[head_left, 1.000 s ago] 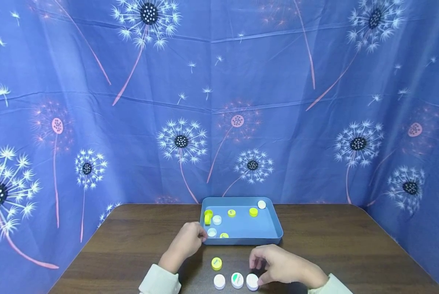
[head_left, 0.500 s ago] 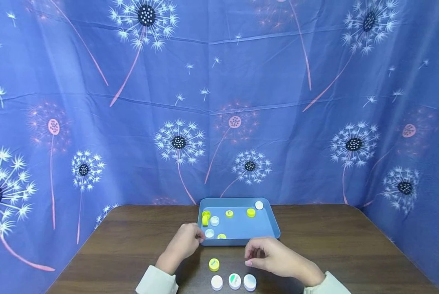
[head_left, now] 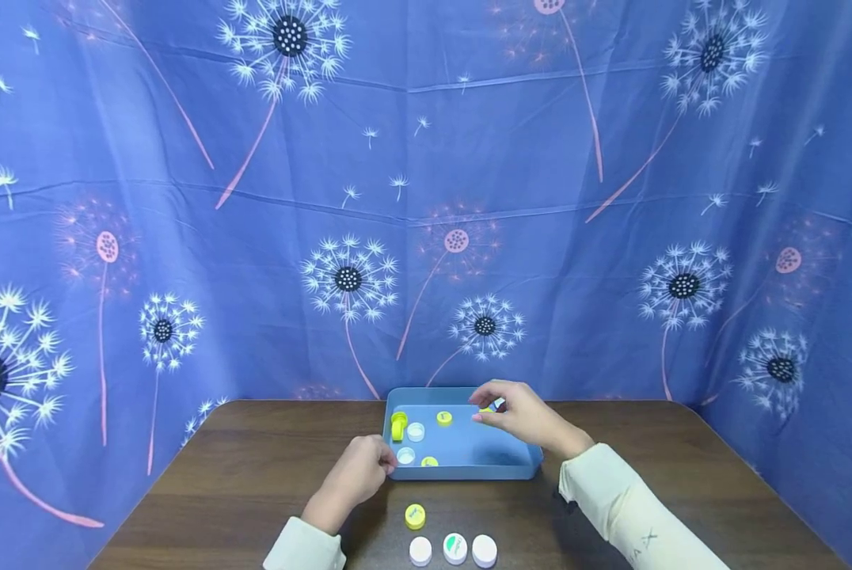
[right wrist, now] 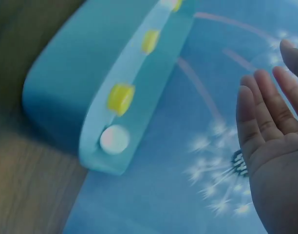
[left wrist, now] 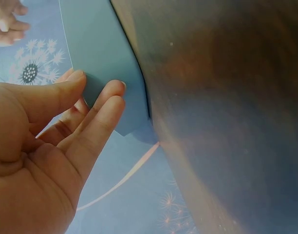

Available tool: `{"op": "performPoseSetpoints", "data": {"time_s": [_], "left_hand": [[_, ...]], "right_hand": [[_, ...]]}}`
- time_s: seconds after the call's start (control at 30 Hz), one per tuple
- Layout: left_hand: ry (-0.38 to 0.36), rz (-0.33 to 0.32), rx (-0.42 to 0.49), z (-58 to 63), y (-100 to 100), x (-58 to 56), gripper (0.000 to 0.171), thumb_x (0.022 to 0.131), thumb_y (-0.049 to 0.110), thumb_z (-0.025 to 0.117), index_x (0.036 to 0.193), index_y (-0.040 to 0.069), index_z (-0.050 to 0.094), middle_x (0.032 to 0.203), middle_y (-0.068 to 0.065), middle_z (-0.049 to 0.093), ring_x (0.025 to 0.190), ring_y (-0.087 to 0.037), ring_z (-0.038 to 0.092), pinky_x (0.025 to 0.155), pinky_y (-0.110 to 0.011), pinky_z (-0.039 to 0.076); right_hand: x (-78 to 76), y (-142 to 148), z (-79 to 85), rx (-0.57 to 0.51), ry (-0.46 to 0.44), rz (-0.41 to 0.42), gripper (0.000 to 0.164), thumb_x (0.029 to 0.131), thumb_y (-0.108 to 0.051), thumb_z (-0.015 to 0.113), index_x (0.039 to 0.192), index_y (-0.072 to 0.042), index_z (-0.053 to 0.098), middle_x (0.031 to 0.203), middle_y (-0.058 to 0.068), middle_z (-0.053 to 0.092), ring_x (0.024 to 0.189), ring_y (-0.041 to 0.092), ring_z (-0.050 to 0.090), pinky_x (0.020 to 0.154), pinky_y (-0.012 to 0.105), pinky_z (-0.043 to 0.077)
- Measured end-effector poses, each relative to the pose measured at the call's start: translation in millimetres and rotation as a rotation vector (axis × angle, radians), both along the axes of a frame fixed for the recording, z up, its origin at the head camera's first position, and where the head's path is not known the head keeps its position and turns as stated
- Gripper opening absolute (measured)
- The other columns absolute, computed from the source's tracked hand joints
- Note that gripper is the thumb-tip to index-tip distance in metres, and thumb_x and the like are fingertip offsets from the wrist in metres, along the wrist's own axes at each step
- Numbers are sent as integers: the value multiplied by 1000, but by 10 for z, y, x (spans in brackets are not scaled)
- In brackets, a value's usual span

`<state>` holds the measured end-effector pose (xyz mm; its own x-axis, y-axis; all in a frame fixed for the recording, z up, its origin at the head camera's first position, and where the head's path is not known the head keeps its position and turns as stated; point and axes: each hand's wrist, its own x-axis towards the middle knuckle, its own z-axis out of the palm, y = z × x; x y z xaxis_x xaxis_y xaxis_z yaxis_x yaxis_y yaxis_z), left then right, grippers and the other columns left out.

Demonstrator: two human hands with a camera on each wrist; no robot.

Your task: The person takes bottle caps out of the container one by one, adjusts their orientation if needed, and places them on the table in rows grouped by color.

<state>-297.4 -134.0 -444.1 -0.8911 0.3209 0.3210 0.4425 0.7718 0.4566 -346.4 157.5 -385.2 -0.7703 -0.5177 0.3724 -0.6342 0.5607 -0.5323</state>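
Observation:
My left hand (head_left: pixel 360 473) pinches the front left corner of a blue tray (head_left: pixel 462 473); in the left wrist view, its thumb and fingers (left wrist: pixel 102 109) sit around the tray's edge. My right hand (head_left: pixel 522 413) hovers over the tray's right side with fingers spread and nothing held. Inside the tray lie yellow and white bottle caps. A white cap (right wrist: pixel 115 139) and a yellow cap (right wrist: pixel 121 99) show at its right end in the right wrist view, partly covered by my right hand in the head view.
On the brown wooden table (head_left: pixel 255 491), in front of the tray, a yellow cap (head_left: pixel 415 517) lies behind a row of three white caps, the middle one (head_left: pixel 455 548) with a green mark. A blue dandelion-print cloth (head_left: pixel 412 198) hangs behind the table.
My right hand has moved from beside the rightmost white cap on the table up and forward over the tray. The left hand stays at the tray's corner.

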Motion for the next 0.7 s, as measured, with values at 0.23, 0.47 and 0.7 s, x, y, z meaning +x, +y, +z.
{"op": "performPoseSetpoints", "data": {"time_s": [0.23, 0.47, 0.7], "left_hand": [[14, -7, -3, -6, 3, -2, 13, 74, -2, 68, 71, 11, 71, 70, 8, 57, 66, -4, 51, 60, -23, 47], [16, 10, -2, -25, -8, -14, 13, 75, -2, 68, 72, 11, 71, 71, 9, 57, 66, -4, 53, 60, -23, 48], [33, -1, -14, -20, -13, -33, 13, 74, -1, 69, 71, 11, 72, 70, 10, 58, 66, -3, 52, 60, -22, 47]], "right_hand": [[-336, 113, -155, 81, 19, -152, 21, 77, -17, 73, 97, -18, 65, 92, -8, 61, 87, 17, 59, 74, 34, 47], [-530, 114, -375, 142, 21, -162, 20, 76, -8, 72, 95, -5, 66, 91, 7, 65, 83, 25, 60, 70, 35, 48], [-580, 86, -542, 240, -31, -171, 30, 77, -8, 71, 107, -2, 65, 104, 10, 64, 95, 29, 59, 82, 45, 45]]}}
